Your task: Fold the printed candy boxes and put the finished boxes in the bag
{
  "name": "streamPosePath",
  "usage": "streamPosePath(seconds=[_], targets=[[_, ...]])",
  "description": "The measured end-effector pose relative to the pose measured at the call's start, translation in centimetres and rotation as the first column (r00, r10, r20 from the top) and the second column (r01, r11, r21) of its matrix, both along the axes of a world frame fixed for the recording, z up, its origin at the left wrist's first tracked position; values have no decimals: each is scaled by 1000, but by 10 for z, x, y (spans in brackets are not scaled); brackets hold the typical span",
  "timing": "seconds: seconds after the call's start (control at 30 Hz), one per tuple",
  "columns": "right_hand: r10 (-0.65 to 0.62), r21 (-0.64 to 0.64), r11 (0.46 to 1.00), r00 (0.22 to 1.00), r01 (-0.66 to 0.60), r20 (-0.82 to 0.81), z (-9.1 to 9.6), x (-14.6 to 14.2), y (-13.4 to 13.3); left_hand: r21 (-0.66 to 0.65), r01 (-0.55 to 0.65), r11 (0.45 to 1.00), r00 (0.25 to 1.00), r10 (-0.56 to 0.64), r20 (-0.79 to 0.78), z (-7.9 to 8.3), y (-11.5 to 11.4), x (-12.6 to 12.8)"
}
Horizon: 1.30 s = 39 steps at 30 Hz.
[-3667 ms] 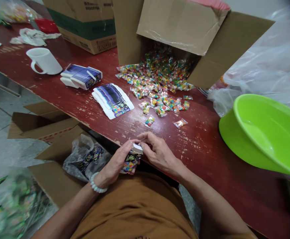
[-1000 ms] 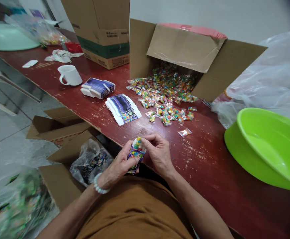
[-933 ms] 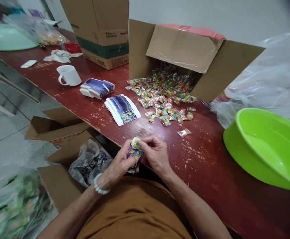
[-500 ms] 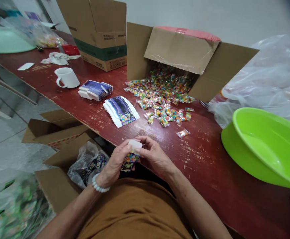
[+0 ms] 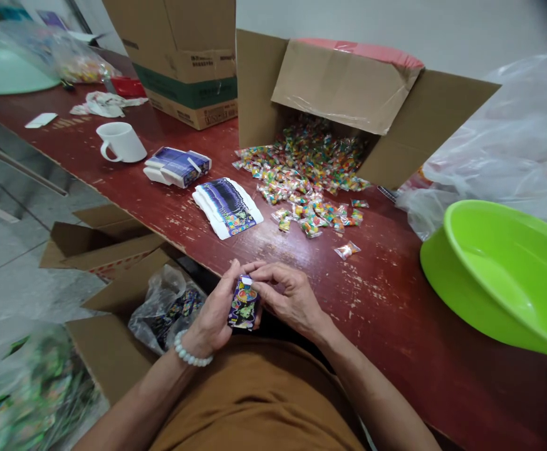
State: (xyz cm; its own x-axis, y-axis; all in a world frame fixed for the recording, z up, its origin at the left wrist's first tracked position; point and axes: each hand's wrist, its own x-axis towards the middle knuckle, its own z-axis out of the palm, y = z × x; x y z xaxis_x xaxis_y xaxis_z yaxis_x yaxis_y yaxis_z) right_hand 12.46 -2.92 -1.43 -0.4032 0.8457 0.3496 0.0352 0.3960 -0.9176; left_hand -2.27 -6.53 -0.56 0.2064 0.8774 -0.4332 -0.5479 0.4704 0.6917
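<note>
A small dark candy box (image 5: 244, 307) with a colourful print is held upright in front of my body. My left hand (image 5: 217, 313), with a pale bead bracelet on the wrist, is closed round its left side. From the right, my right hand (image 5: 289, 294) grips the top, thumb and fingers at the white flap. Flat printed cartons (image 5: 229, 207) lie fanned on the table just beyond my hands, and a second stack of cartons (image 5: 178, 166) sits behind them. Small wrapped candies (image 5: 308, 175) spill out of an open cardboard box (image 5: 334, 81).
A lime-green basin (image 5: 484, 282) stands at the right of the red table (image 5: 362, 369). A white mug (image 5: 125, 144) and a tall carton (image 5: 183, 69) are at the left back. Below the left edge are open boxes (image 5: 108, 351) and a clear bag of small dark packets (image 5: 174, 313).
The white flap at the top of the candy box has been folded down, and more of its printed front shows. My right fingers have shifted over the top.
</note>
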Motion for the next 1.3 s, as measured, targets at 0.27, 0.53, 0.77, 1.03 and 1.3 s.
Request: streamPosePath(seconds=[0.27,0.53,0.77,1.03,1.3], targets=[[-11,-545,826,962,-145,-273,1,-5,4,67,26,997,987,-15,-161,-14,0,-1],[-93,-469,883,973,-17,-210,0,-9,4,0,50,999,977,-49,-206,-11,3,3],[-3,-369,928,986,-60,-167,-2,-3,2,-6,41,999,987,-41,-152,-12,3,2],[-74,237,971,945,-4,318,-16,-1,-14,-130,-171,977,979,183,87,-16,12,5],[-187,455,883,805,-113,563,-23,-15,-18,5,-258,966,962,257,96,-29,4,6]])
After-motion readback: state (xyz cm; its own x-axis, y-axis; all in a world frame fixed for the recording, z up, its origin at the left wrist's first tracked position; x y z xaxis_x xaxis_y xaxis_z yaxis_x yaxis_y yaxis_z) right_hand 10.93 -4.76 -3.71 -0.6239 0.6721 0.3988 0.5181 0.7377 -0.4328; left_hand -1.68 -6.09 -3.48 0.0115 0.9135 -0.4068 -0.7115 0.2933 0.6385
